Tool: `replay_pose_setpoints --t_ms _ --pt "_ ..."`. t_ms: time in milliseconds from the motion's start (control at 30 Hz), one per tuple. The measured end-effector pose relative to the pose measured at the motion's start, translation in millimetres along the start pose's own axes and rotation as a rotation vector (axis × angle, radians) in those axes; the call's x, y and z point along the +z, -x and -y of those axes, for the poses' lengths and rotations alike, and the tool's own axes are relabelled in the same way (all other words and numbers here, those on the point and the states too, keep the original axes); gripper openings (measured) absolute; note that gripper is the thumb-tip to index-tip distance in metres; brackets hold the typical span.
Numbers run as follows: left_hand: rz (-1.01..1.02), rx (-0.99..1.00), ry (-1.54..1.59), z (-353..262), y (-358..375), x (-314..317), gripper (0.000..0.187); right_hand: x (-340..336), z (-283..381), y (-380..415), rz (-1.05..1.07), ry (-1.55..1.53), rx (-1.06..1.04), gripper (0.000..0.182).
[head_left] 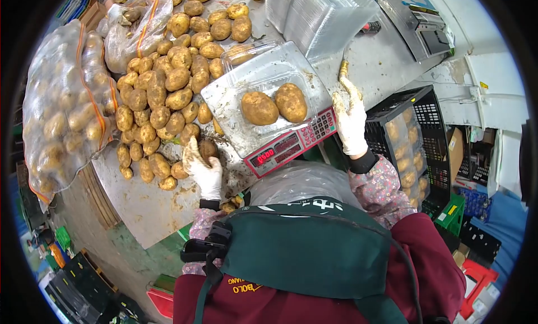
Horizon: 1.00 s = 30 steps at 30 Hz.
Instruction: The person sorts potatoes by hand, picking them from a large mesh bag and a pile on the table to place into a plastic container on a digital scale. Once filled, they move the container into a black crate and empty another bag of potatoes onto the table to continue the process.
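Note:
My left hand (pixel 203 171), in a white glove with soiled fingers, is at the near edge of a potato pile (pixel 159 94). Its fingers and thumb curve round a brown potato (pixel 208 149). My right hand (pixel 353 119), gloved too, is beside the right edge of a weighing scale (pixel 227 97), one dirt-stained finger stretched forward. By that fingertip is a small brownish piece (pixel 343 67) I cannot make out. On the scale's metal plate rests a clear plastic tray (pixel 255 88) with two large potatoes (pixel 274 106) in it. Red digits glow on its display (pixel 265 156).
Stacked clear plastic trays (pixel 316 15) stand behind the scale. Net-like plastic sacks of potatoes (pixel 67 111) lean at the left. A black crate (pixel 434 139) with packed potatoes is at the right. A grey metal device (pixel 417 27) sits at the far right of the table.

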<state>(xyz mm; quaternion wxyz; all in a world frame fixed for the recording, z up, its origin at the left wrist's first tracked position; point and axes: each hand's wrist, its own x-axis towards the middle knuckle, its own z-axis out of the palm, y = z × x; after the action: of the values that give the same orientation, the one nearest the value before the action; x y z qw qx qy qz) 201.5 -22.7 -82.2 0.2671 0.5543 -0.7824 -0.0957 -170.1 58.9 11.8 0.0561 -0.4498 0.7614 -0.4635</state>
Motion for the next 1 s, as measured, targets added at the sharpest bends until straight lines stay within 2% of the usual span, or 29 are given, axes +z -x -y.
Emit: replay_pose_setpoints --t_ms 67,133,167,200,233,267,333,400,433,467,533,567,600,667,733,800,833,867,933,1000 --pt "-0.125 -0.074 0.235 -28 -35 -17 0.054 -1 -5 3 0.001 -0.002 0.003 0.043" --pt "-0.071 -0.252 0.685 -65 -73 -22 0.040 4 -12 7 -0.034 -0.037 0.037 0.035" --pt "0.065 -0.356 0.913 -67 -89 -12 0.038 3 -9 7 -0.035 -0.041 0.037 0.035" --pt "0.207 -0.459 1.139 -69 -106 0 0.038 2 -3 7 0.060 -0.089 0.112 0.030" --pt "0.326 -0.612 1.231 -68 -121 21 0.038 2 1 6 0.155 -0.134 0.186 0.025" --pt "0.376 -0.635 1.372 -71 -128 38 0.052 7 0 7 0.164 -0.219 0.233 0.022" --pt "0.382 -0.580 1.691 -88 -142 48 0.059 10 -20 10 0.359 -0.410 0.436 0.026" --pt "0.368 -0.505 1.764 -94 -140 36 0.063 11 -32 15 0.353 -0.471 0.435 0.027" --pt "0.289 -0.531 1.702 -105 -136 22 0.066 10 -34 18 0.353 -0.532 0.433 0.029" --pt "0.291 -0.478 1.677 -108 -130 16 0.065 7 -31 18 0.344 -0.533 0.436 0.029" --pt "0.173 -0.621 1.551 -120 -110 1 0.061 2 -22 19 0.377 -0.498 0.462 0.030" --pt "0.205 -0.507 1.549 -113 -105 4 0.055 2 -21 20 0.385 -0.517 0.494 0.031" --pt "0.123 -0.406 1.469 -112 -96 8 0.049 2 -22 20 0.399 -0.529 0.488 0.031" --pt "-0.037 -0.433 1.339 -103 -76 9 0.044 4 -21 21 0.406 -0.498 0.474 0.032" --pt "-0.134 -0.364 0.949 -64 -48 14 0.041 3 -17 19 0.436 -0.463 0.478 0.031" --pt "-0.206 -0.327 0.405 -36 -19 6 0.046 6 -26 20 0.471 -0.434 0.486 0.034" --pt "-0.157 -0.260 0.162 -19 -6 3 0.052 9 -30 22 0.444 -0.490 0.474 0.030" --pt "-0.162 -0.267 0.158 -9 2 2 0.052 11 -30 22 0.453 -0.491 0.471 0.030" --pt "0.060 -0.155 -0.274 3 11 2 0.054 11 -27 21 0.498 -0.402 0.482 0.027" --pt "0.046 -0.136 -0.196 10 9 6 0.056 14 -18 19 0.499 -0.377 0.403 0.025"
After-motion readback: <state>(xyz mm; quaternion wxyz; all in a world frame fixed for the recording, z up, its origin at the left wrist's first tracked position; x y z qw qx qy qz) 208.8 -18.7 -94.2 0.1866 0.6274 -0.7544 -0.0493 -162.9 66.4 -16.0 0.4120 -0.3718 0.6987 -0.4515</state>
